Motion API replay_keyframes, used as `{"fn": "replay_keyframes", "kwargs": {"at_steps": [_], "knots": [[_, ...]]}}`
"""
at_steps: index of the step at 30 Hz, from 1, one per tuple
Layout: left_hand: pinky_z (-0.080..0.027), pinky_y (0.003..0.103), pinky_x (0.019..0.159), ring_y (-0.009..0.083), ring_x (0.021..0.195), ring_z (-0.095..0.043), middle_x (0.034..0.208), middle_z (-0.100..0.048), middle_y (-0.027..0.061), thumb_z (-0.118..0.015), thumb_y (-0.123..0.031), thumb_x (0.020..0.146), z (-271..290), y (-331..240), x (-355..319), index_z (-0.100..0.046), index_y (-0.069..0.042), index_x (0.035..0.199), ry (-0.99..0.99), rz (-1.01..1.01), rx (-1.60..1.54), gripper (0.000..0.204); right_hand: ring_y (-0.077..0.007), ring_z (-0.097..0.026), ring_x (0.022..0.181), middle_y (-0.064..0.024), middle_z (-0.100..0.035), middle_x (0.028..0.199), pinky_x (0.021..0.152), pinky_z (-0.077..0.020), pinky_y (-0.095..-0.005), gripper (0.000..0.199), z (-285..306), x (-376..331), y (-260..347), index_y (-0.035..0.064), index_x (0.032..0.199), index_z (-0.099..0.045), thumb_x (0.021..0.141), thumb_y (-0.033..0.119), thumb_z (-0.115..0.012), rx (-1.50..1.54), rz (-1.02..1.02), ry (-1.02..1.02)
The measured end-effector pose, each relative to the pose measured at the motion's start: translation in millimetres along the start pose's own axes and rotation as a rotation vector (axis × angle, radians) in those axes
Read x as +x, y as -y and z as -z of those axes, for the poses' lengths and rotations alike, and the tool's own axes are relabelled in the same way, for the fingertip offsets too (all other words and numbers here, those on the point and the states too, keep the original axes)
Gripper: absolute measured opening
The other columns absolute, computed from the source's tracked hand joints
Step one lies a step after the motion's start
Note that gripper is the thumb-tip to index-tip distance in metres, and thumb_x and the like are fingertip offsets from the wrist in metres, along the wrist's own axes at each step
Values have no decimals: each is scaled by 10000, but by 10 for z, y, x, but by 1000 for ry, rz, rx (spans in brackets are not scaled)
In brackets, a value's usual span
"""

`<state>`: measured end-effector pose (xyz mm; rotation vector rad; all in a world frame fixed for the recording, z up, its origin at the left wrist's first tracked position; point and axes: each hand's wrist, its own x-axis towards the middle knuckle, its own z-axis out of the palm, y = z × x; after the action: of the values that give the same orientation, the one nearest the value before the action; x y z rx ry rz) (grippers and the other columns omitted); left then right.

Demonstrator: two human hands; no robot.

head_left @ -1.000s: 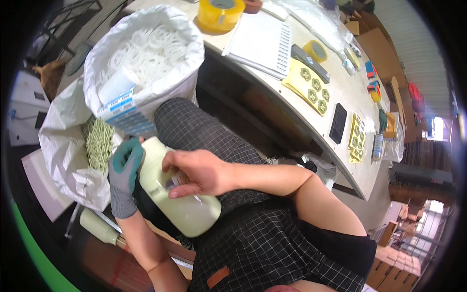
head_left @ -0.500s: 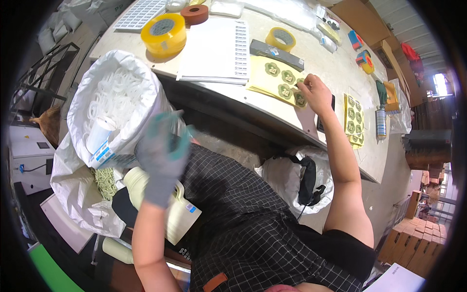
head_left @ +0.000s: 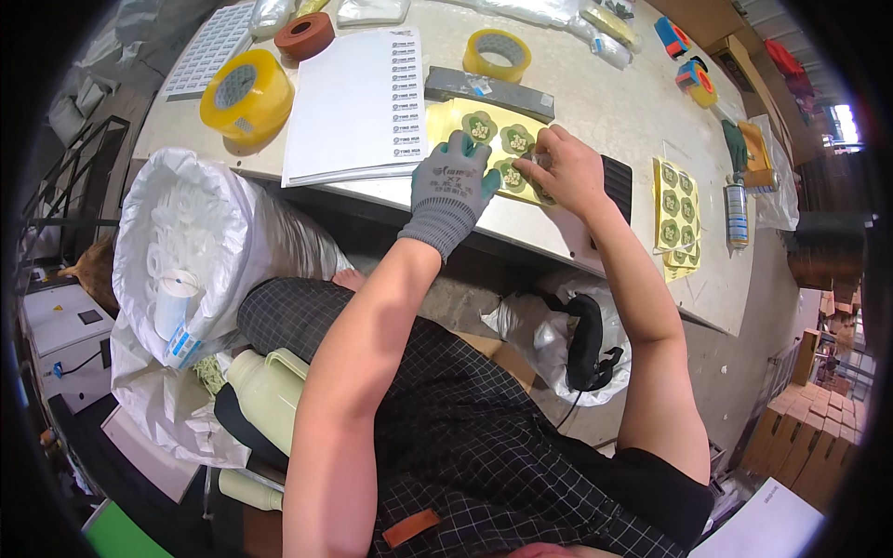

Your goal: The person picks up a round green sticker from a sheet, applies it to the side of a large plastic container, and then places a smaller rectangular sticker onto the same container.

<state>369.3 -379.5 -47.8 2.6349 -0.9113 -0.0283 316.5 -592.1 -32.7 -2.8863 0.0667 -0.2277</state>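
A yellow sheet of round green stickers [head_left: 493, 130] lies near the front edge of the worktable [head_left: 614, 102]. My left hand [head_left: 453, 186], in a grey glove, rests flat on the sheet's near left part. My bare right hand [head_left: 565, 170] pinches at a sticker on the sheet's right side; whether one is between the fingers I cannot tell. A pale green bottle [head_left: 270, 400] lies beside my left thigh, with no hand on it.
A white label sheet [head_left: 358, 102], a yellow tape roll [head_left: 246, 93], a smaller tape roll [head_left: 498, 54] and a grey bar [head_left: 488, 90] lie on the table. More yellow sticker sheets [head_left: 677, 209] are at right. A white sack of white rings [head_left: 191, 251] stands at left.
Both hands left the pale green bottle in my lap and rose to the table. The left hand now lies on the sticker sheet and the right hand picks at it.
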Motion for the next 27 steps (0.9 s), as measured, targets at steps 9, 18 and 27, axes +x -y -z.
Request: {"fn": "replay_keyframes", "kwargs": {"at_steps": [9, 18, 27], "knots": [[-543, 435, 995, 311, 1181, -616, 1308, -565, 145, -870, -552, 732, 148, 101, -94, -594, -109, 1340, 74, -116, 12, 801, -125, -441, 698, 0, -485, 745, 633, -391, -303, 426, 749, -213, 703, 65, 849, -554, 859, 322, -894, 667, 24, 222], [-511, 449, 997, 294, 1262, -585, 1335, -634, 99, -736, -413, 887, 968, -86, -2202, -718, -88, 1199, 221, -309, 27, 451, -49, -426, 711, 54, -502, 729, 624, -358, -253, 352, 458, -148, 1992, 63, 807, -557, 866, 211, -871, 958, 249, 572], [-526, 457, 925, 270, 1133, -619, 1283, -609, 69, -873, -582, 771, 1105, 57, -4438, -617, -118, 1312, -581, 486, 20, 757, -99, -482, 676, -7, -523, 725, 599, -401, -294, 449, 242, -477, 3831, 46, 807, -556, 835, 323, -908, 645, 807, 919]]}}
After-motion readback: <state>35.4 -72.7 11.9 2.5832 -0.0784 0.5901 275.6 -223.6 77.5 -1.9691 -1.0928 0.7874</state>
